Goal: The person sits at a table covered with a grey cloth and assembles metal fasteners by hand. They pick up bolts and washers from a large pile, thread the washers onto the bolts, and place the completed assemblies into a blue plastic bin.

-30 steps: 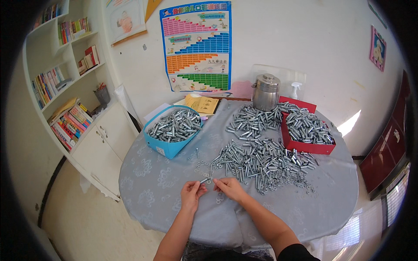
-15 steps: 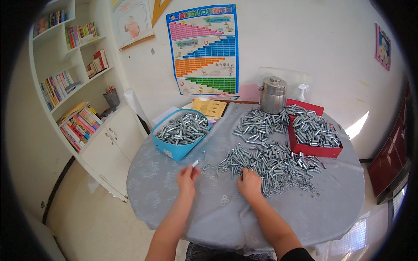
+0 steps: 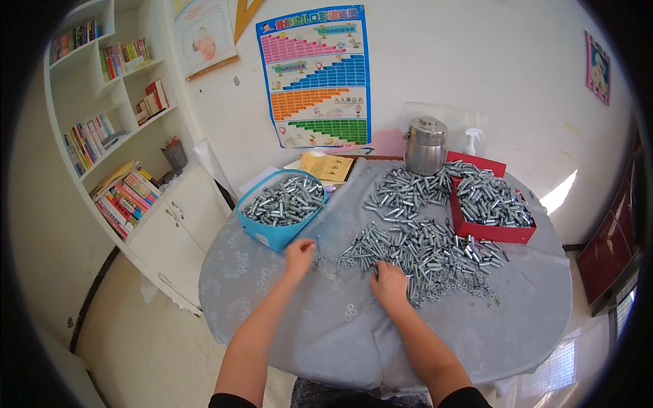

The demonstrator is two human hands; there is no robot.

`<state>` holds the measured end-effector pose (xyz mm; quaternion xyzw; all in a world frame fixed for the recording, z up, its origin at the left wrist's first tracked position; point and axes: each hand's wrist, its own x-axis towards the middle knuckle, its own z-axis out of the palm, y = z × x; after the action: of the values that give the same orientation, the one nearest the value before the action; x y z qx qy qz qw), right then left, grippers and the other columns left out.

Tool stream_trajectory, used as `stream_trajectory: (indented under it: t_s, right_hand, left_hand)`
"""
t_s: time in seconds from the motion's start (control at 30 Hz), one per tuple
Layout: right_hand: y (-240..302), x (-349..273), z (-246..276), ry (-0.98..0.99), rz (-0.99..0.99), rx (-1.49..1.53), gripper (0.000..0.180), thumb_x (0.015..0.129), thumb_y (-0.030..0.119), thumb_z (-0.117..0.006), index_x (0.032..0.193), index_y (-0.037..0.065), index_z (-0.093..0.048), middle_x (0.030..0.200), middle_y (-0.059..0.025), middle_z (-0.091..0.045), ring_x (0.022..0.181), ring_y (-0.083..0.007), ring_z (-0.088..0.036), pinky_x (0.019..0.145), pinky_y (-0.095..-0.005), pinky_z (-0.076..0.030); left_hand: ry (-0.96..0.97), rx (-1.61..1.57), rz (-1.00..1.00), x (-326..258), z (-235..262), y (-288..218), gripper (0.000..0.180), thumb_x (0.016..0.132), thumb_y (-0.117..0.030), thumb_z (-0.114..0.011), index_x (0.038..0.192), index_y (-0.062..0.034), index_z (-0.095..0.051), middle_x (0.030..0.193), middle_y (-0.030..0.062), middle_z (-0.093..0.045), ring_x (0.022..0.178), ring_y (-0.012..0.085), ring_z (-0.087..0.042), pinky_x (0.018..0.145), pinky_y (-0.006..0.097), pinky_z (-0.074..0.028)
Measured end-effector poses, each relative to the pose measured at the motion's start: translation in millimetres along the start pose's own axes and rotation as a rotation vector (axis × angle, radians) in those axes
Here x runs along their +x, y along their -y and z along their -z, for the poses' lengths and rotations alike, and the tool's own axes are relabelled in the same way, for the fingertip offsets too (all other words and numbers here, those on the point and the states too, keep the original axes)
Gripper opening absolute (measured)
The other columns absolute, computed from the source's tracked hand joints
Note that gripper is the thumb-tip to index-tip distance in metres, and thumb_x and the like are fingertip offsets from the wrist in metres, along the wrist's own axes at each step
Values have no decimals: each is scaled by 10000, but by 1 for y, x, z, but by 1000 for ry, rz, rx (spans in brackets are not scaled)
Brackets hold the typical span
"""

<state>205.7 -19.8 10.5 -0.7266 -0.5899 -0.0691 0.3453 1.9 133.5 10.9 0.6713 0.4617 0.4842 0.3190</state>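
Note:
My left hand (image 3: 299,257) is beside the near side of the blue bin (image 3: 271,236), fingers drawn together; anything in them is hidden. Close to its fingertips a thin bolt (image 3: 318,242) stands upright on the table. My right hand (image 3: 390,284) rests at the near-left edge of a big pile of silver bolts (image 3: 435,250), its fingers curled down among the pieces and their tips out of sight. Small nuts and washers (image 3: 442,289) spread along that pile's near side. Several loose washers (image 3: 350,312) lie between my forearms.
Metal bolts and sleeves fill the blue bin and a red box (image 3: 496,235) at right. Another heap (image 3: 401,194) lies farther back by a steel canister (image 3: 426,146). A white spray bottle (image 3: 471,141) and yellow paper (image 3: 326,166) are at the back of the grey-clothed table (image 3: 272,306).
My left hand has moved up and slightly right, toward the upright bolt; the shiny piece that showed at its fingertips is no longer visible. My right hand has stayed nearly in place.

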Motion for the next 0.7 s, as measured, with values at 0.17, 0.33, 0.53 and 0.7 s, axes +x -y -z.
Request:
stream_trajectory:
  t_s: [0.17, 0.33, 0.53, 0.7]
  right_hand:
    - [-3, 2, 5, 14, -130, 127, 193, 684, 151, -592, 860, 73, -590, 779, -76, -609, 732, -253, -588, 624, -365, -463]
    - [-1, 4, 9, -51, -184, 243, 187, 690, 171, -599, 854, 82, -596, 774, -66, -607, 690, -239, -598, 602, -347, -467]
    - [0, 5, 9, -67, -194, 289, 163, 691, 162, -605, 832, 82, -617, 771, -54, -609, 643, -216, -601, 568, -316, -464]
    - [-3, 7, 13, -165, -189, 425, 140, 704, 99, -622, 835, 50, -610, 764, -74, -596, 625, -216, -589, 562, -303, -462]
  left_hand:
    - [143, 122, -59, -19, -39, -15, 130, 745, -81, -599, 843, 0, -630, 798, 150, -629, 726, 251, -602, 668, 320, -467]
    - [160, 315, -342, -4, -74, -32, 163, 724, -127, -622, 829, -2, -627, 838, 156, -616, 793, 306, -570, 716, 378, -447]
    - [151, 549, -300, 12, -106, -43, 180, 708, -143, -637, 821, -4, -615, 823, 149, -594, 837, 318, -531, 728, 406, -430]
    - [173, 507, -175, 10, -105, -41, 191, 706, -112, -653, 848, 1, -593, 806, 154, -599, 779, 289, -563, 682, 377, -450]
